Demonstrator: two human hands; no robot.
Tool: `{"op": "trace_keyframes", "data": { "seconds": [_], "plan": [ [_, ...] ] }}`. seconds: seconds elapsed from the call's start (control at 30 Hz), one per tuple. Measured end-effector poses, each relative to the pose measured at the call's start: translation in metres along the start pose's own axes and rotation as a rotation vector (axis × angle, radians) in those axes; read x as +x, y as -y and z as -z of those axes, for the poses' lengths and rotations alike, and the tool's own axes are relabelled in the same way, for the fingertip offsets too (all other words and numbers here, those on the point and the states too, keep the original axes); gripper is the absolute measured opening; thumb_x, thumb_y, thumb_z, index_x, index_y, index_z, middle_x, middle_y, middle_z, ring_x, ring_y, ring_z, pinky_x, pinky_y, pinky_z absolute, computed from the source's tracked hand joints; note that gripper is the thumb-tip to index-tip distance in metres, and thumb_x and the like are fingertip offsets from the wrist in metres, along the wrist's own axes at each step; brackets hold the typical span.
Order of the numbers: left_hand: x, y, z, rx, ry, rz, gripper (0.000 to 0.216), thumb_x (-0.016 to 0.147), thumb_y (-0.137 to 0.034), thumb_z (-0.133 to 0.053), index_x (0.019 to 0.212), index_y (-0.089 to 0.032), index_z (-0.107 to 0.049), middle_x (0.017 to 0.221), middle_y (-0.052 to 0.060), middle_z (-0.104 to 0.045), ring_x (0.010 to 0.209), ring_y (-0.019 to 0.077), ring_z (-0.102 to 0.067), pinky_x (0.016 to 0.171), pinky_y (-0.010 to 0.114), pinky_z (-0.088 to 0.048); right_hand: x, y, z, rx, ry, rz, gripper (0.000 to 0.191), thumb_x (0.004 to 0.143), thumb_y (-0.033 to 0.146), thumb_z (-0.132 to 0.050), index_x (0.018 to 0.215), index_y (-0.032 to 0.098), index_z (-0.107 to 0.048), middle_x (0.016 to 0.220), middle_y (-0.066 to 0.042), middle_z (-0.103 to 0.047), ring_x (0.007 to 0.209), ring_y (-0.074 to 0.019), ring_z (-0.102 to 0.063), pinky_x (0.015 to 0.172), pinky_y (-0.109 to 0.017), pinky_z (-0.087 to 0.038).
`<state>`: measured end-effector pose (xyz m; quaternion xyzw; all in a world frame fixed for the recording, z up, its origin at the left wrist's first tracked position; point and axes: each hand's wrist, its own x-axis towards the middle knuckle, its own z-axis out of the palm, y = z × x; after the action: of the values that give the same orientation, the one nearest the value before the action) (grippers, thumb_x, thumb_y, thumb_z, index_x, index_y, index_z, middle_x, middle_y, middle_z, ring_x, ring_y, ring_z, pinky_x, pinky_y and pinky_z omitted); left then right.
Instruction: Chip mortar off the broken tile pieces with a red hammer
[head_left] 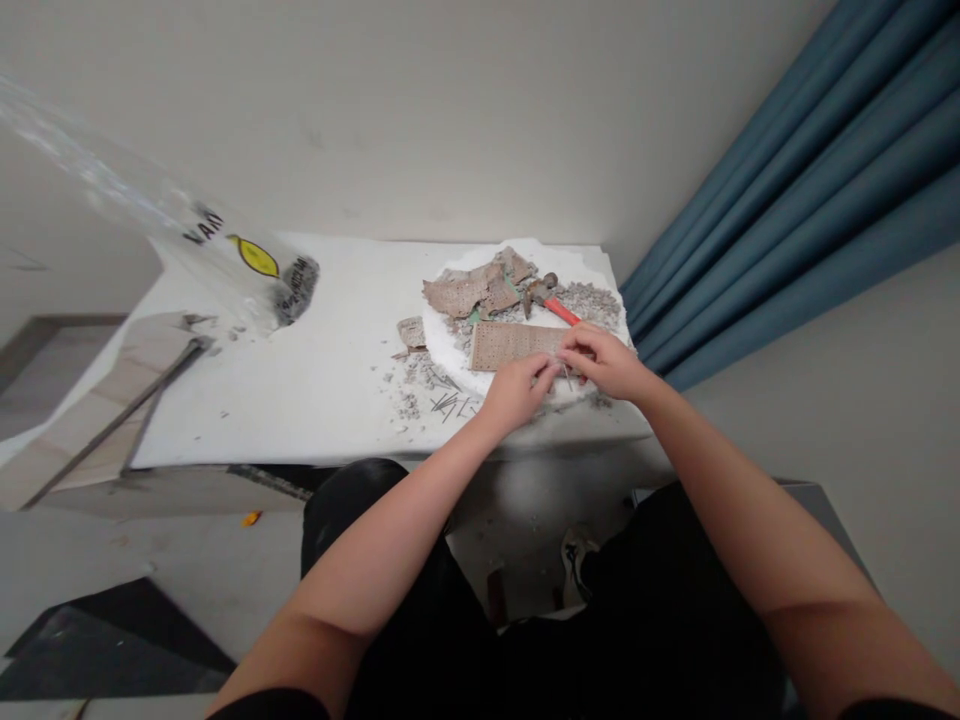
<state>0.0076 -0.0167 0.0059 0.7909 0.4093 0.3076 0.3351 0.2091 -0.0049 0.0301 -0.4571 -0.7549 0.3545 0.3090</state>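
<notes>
My left hand (520, 387) and my right hand (602, 362) meet fingertip to fingertip at the front edge of a brown perforated strip (510, 345). The right thumb and fingers pinch a thin pale rod (568, 377), like a nail, that pokes out below them. Closed in a pinch too, the left fingers hide whatever sits between them. The strip lies flat on a round white foam pad (439, 340). Behind my right hand rests a hammer (559, 308) with a red handle, its metal head pointing away. Torn, bent brown pieces (469, 293) are heaped at the pad's back left.
Grey crumbs (592, 302) and loose dark nails (450, 404) litter the pad and white table (345, 380). To the left stands a clear plastic bag (225, 265) with dark bits inside. Beside it lies a long dark bar (124, 415). A blue curtain (787, 190) hangs at right.
</notes>
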Motion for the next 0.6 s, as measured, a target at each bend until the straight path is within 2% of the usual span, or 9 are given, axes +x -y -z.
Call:
{"op": "trace_keyframes", "data": {
  "seconds": [0.03,0.1,0.2,0.27,0.37,0.43,0.47,0.5,0.6],
  "plan": [
    [-0.001,0.002,0.0,-0.034,-0.017,0.009,0.029,0.1,-0.035,-0.047,0.085,-0.018,-0.064,0.074,0.0,-0.067,0.073,0.0141,-0.061,0.073,0.025,-0.044,0.001,-0.002,-0.004,0.058,-0.001,-0.035,0.018,0.093,0.038,-0.056,0.088,0.021,-0.059,0.088,-0.003,-0.056,0.068,-0.0152,-0.056,0.051,-0.025,-0.047],
    [-0.007,0.006,0.0,-0.057,-0.086,0.048,0.029,0.1,-0.035,-0.047,0.084,-0.017,-0.063,0.072,0.0,-0.066,0.07,0.0132,-0.059,0.07,0.024,-0.043,0.001,-0.007,-0.012,0.076,-0.099,-0.066,0.018,0.093,0.039,-0.056,0.088,0.021,-0.058,0.083,-0.003,-0.057,0.065,-0.0153,-0.055,0.052,-0.026,-0.047],
    [-0.029,0.015,-0.003,0.04,-0.125,0.104,0.023,0.097,-0.035,-0.049,0.093,-0.018,-0.064,0.073,-0.001,-0.063,0.068,0.0137,-0.057,0.067,0.025,-0.041,-0.004,-0.013,-0.026,-0.112,-0.388,0.01,0.012,0.09,0.033,-0.06,0.089,0.021,-0.058,0.092,-0.005,-0.058,0.073,-0.0167,-0.056,0.064,-0.03,-0.051],
    [-0.051,0.024,-0.011,0.112,0.01,0.114,0.022,0.095,-0.037,-0.052,0.098,-0.02,-0.064,0.071,-0.001,-0.063,0.066,0.015,-0.057,0.066,0.026,-0.041,-0.014,-0.012,-0.033,-0.183,-0.486,0.063,0.012,0.09,0.031,-0.059,0.095,0.02,-0.06,0.096,-0.007,-0.057,0.077,-0.0177,-0.057,0.068,-0.032,-0.052],
    [-0.092,0.043,-0.041,0.114,0.183,0.14,0.019,0.091,-0.036,-0.056,0.087,-0.02,-0.064,0.08,0.005,-0.066,0.077,0.0188,-0.061,0.072,0.029,-0.044,-0.037,-0.001,-0.034,-0.199,-0.443,0.083,0.018,0.091,0.031,-0.058,0.105,0.02,-0.061,0.101,-0.007,-0.056,0.078,-0.0178,-0.058,0.063,-0.03,-0.051],
    [-0.118,0.061,-0.071,-0.055,0.308,0.316,0.014,0.086,-0.033,-0.063,0.083,-0.019,-0.063,0.078,0.004,-0.066,0.077,0.0188,-0.061,0.072,0.029,-0.046,-0.054,0.011,-0.03,-0.203,-0.376,0.064,0.021,0.09,0.032,-0.059,0.108,0.021,-0.061,0.104,-0.007,-0.056,0.078,-0.0173,-0.059,0.058,-0.028,-0.049],
    [-0.131,0.07,-0.088,-0.183,0.35,0.516,0.011,0.085,-0.029,-0.065,0.086,-0.018,-0.063,0.075,0.003,-0.065,0.073,0.0173,-0.061,0.07,0.027,-0.046,-0.064,0.018,-0.027,-0.199,-0.364,0.048,0.022,0.09,0.032,-0.06,0.108,0.021,-0.062,0.105,-0.007,-0.056,0.078,-0.0171,-0.059,0.056,-0.027,-0.049],
    [-0.142,0.079,-0.104,-0.303,0.328,0.76,0.008,0.087,-0.024,-0.064,0.092,-0.018,-0.063,0.075,0.002,-0.065,0.071,0.0157,-0.061,0.068,0.026,-0.047,-0.075,0.025,-0.025,-0.19,-0.368,0.027,0.022,0.09,0.032,-0.06,0.108,0.021,-0.062,0.105,-0.007,-0.057,0.077,-0.0169,-0.059,0.055,-0.026,-0.048],
    [-0.173,0.104,-0.14,-0.318,0.315,0.978,0.02,0.096,-0.016,-0.048,0.112,-0.013,-0.059,0.086,0.005,-0.067,0.071,0.0137,-0.063,0.066,0.026,-0.05,-0.115,0.04,-0.026,-0.13,-0.416,-0.059,0.02,0.092,0.034,-0.059,0.107,0.022,-0.062,0.105,-0.007,-0.058,0.078,-0.0164,-0.059,0.055,-0.026,-0.048]
  ]
}}
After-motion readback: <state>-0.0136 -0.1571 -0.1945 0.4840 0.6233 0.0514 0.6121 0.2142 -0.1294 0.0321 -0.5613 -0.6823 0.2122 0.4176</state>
